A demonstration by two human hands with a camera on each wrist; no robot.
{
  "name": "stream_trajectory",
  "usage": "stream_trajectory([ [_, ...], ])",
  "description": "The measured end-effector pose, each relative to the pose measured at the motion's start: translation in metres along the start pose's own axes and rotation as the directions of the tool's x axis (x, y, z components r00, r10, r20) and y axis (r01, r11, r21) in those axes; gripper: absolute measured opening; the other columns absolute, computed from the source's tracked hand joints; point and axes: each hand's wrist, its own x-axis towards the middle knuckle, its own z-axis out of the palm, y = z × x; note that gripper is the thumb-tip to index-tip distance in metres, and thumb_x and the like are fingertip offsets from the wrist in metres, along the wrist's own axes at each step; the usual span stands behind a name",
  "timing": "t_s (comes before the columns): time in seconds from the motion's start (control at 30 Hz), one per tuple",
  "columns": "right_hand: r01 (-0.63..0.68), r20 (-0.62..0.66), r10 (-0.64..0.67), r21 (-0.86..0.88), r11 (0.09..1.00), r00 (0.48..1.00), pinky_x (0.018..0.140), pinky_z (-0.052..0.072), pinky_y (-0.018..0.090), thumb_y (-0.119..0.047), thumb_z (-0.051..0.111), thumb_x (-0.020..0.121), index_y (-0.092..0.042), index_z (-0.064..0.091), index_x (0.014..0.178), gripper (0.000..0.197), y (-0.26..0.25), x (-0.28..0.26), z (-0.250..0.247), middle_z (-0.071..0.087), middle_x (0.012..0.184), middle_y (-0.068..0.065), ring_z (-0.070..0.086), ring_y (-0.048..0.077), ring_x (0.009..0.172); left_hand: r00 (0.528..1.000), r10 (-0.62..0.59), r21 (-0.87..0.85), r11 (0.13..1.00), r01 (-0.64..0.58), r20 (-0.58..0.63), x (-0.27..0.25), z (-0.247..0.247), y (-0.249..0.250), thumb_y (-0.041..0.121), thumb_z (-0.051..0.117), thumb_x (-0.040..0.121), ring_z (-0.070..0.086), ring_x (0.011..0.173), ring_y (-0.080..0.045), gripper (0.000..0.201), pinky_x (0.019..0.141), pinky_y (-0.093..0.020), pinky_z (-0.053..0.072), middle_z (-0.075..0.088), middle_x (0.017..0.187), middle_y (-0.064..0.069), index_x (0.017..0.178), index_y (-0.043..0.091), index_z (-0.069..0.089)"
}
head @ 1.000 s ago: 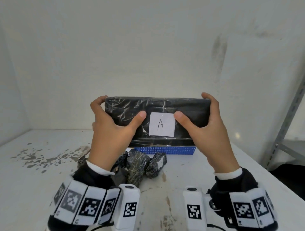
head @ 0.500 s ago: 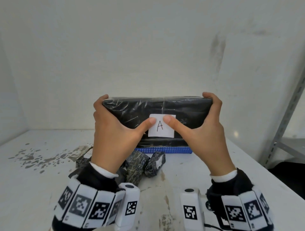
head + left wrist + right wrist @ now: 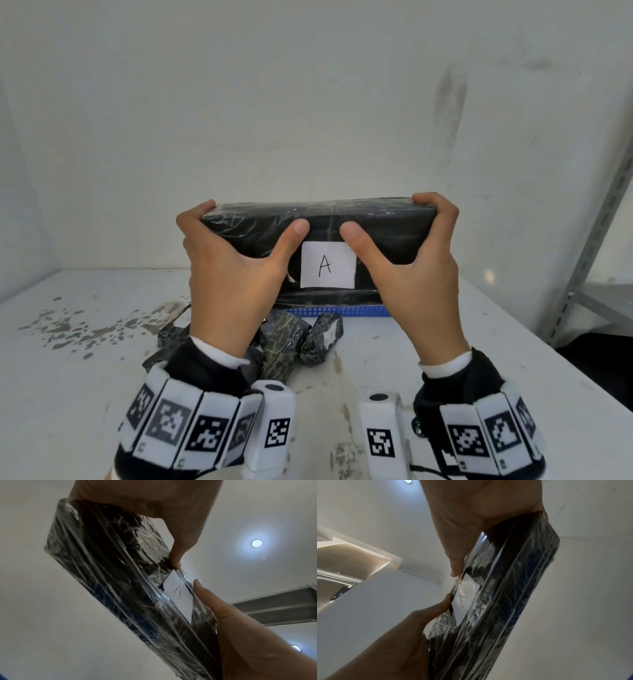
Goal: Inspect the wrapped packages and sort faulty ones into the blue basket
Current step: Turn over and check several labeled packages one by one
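A long, flat, black rectangular package wrapped in crinkled clear film [image 3: 376, 236] is held up in the air above the middle of the table, its broad face toward the person, with a white paper label marked "A" [image 3: 327, 264] stuck at the centre under the film. The left hand [image 3: 229, 274] grips its left end, fingers curled over the top edge and thumb pressed on the face just above the label's left corner; the right hand [image 3: 416, 274] holds the right end the same way, its thumb near the label's upper right corner. From the wrist views the film [image 3: 120, 588] shows glossy ridges and wrinkles along the package's narrow side. Below the package, the rim of a blue perforated plastic basket [image 3: 342, 311] shows, and near it lie several small black film-wrapped bundles [image 3: 322, 337]. The white table [image 3: 85, 377] is scuffed, with brown stains toward its left edge. Plain white walls stand behind, and a grey metal shelf upright [image 3: 596, 219] rises beyond the right edge.
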Motion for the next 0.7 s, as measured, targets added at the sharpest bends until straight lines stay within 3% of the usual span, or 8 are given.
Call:
stream_trajectory([
  [0.17, -0.006, 0.0, 0.006, 0.014, 1.0, 1.0, 0.084, 0.06, 0.042, -0.075, 0.069, 0.067, -0.046, 0.035, 0.12, 0.07, -0.001, 0.002, -0.001, 0.063, 0.113, -0.009, 0.066, 0.018, 0.104, 1.0, 0.005, -0.036, 0.999, -0.005, 0.01, 0.0, 0.0, -0.002, 0.069, 0.066, 0.053, 0.056, 0.113, -0.019, 0.086, 0.09, -0.025, 0.041, 0.048, 0.132, -0.008, 0.118, 0.031, 0.025],
  [0.33, -0.079, 0.038, 0.076, 0.063, 0.995, 0.996, 0.093, 0.057, 0.035, -0.074, 0.064, 0.067, -0.042, 0.032, 0.138, 0.084, 0.004, 0.003, -0.005, 0.059, 0.116, -0.017, 0.063, 0.009, 0.109, 0.999, -0.022, -0.102, 0.994, 0.027, 0.047, 0.001, -0.002, -0.004, 0.066, 0.063, 0.072, 0.06, 0.106, -0.014, 0.068, 0.09, -0.025, 0.046, 0.054, 0.124, -0.006, 0.119, 0.029, 0.031],
  [0.4, -0.129, 0.024, 0.127, 0.126, 0.984, 0.992, 0.095, 0.056, 0.029, -0.069, 0.062, 0.069, -0.039, 0.036, 0.137, 0.079, 0.004, 0.005, -0.006, 0.057, 0.111, -0.025, 0.061, 0.0, 0.105, 0.993, -0.08, -0.177, 0.98, 0.093, 0.082, 0.002, -0.004, -0.002, 0.061, 0.052, 0.087, 0.061, 0.09, 0.0, 0.048, 0.083, -0.025, 0.048, 0.057, 0.105, 0.001, 0.118, 0.028, 0.034],
  [0.47, -0.157, -0.001, 0.16, 0.193, 0.968, 0.987, 0.092, 0.055, 0.025, -0.066, 0.061, 0.073, -0.036, 0.045, 0.131, 0.068, 0.006, 0.007, -0.008, 0.06, 0.11, -0.024, 0.062, -0.005, 0.1, 0.981, -0.156, -0.203, 0.963, 0.178, 0.119, 0.004, -0.004, -0.003, 0.059, 0.038, 0.093, 0.054, 0.073, 0.019, 0.039, 0.074, -0.017, 0.041, 0.047, 0.091, 0.014, 0.118, 0.029, 0.034],
  [0.5, -0.155, -0.011, 0.161, 0.214, 0.964, 0.987, 0.088, 0.055, 0.022, -0.065, 0.062, 0.076, -0.035, 0.047, 0.131, 0.065, 0.006, 0.007, -0.008, 0.061, 0.112, -0.022, 0.062, -0.006, 0.099, 0.971, -0.191, -0.209, 0.953, 0.219, 0.145, 0.006, -0.004, -0.004, 0.062, 0.035, 0.092, 0.053, 0.082, 0.022, 0.044, 0.078, -0.017, 0.041, 0.048, 0.096, 0.016, 0.121, 0.03, 0.035],
  [0.57, -0.145, -0.023, 0.154, 0.229, 0.963, 0.988, 0.088, 0.051, 0.019, -0.068, 0.062, 0.083, -0.037, 0.049, 0.133, 0.06, 0.008, 0.007, -0.008, 0.061, 0.119, -0.018, 0.06, -0.005, 0.105, 0.94, -0.268, -0.201, 0.929, 0.31, 0.211, 0.01, -0.006, -0.008, 0.067, 0.037, 0.088, 0.055, 0.115, -0.001, 0.057, 0.1, -0.034, 0.044, 0.056, 0.121, 0.009, 0.132, 0.031, 0.038],
  [0.6, -0.153, -0.02, 0.162, 0.234, 0.96, 0.987, 0.092, 0.051, 0.022, -0.067, 0.057, 0.085, -0.039, 0.049, 0.134, 0.057, 0.009, 0.007, -0.009, 0.06, 0.123, -0.016, 0.059, -0.003, 0.11, 0.924, -0.297, -0.197, 0.917, 0.346, 0.24, 0.012, -0.007, -0.009, 0.062, 0.04, 0.091, 0.055, 0.118, -0.01, 0.054, 0.105, -0.042, 0.042, 0.057, 0.127, 0.005, 0.136, 0.03, 0.04],
  [0.7, -0.205, 0.036, 0.203, 0.276, 0.939, 0.978, 0.105, 0.049, 0.033, -0.052, 0.051, 0.099, -0.038, 0.05, 0.138, 0.042, 0.01, 0.012, -0.014, 0.061, 0.129, -0.014, 0.058, 0.003, 0.118, 0.91, -0.304, -0.216, 0.904, 0.369, 0.282, 0.015, -0.011, -0.012, 0.04, 0.045, 0.1, 0.058, 0.116, -0.015, 0.04, 0.105, -0.048, 0.044, 0.058, 0.131, -0.001, 0.137, 0.025, 0.048],
])
